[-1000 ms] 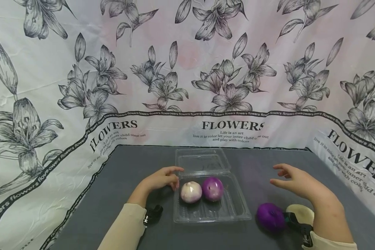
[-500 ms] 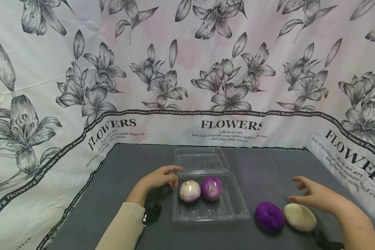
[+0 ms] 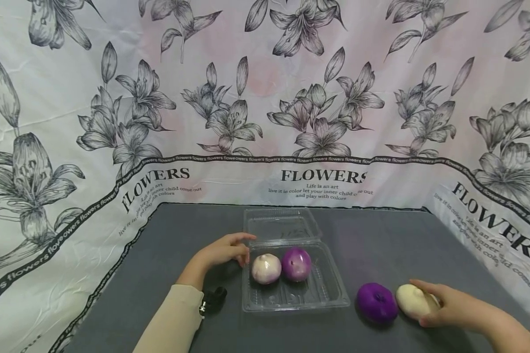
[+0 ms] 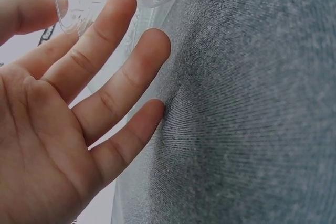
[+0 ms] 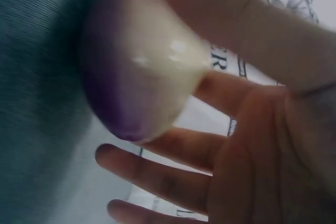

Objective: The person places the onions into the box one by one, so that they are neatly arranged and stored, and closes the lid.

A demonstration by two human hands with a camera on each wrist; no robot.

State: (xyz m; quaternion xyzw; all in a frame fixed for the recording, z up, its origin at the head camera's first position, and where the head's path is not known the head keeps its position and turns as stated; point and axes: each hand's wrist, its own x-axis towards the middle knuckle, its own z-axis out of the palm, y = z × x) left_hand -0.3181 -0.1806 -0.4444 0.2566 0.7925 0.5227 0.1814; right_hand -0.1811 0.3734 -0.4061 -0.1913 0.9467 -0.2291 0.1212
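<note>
My right hand [image 3: 455,306] grips a round cream onion [image 3: 415,301] at the right of the table, thumb on one side and fingers on the other. In the right wrist view this onion [image 5: 142,61] shows a purple base and a cream, pointed top. A deep purple onion [image 3: 377,302] sits just left of it. My left hand [image 3: 223,252] is at the left edge of an opened clear plastic clamshell box [image 3: 327,294], its fingers loosely extended, the thumb [image 4: 31,14] right at the plastic rim. Inside the box lie a whitish onion [image 3: 266,269] and a glossy purple onion [image 3: 296,264].
The box's lid [image 3: 280,224] lies folded back behind its base. A grey cloth [image 3: 194,220] covers the table, with a flower-printed curtain [image 3: 229,122] along its back and sides. A black wrist strap device [image 3: 215,299] is on my left wrist.
My right hand has moved right and down from beside the box, and its fingers have closed around the cream onion. My left hand stays at the box's edge.
</note>
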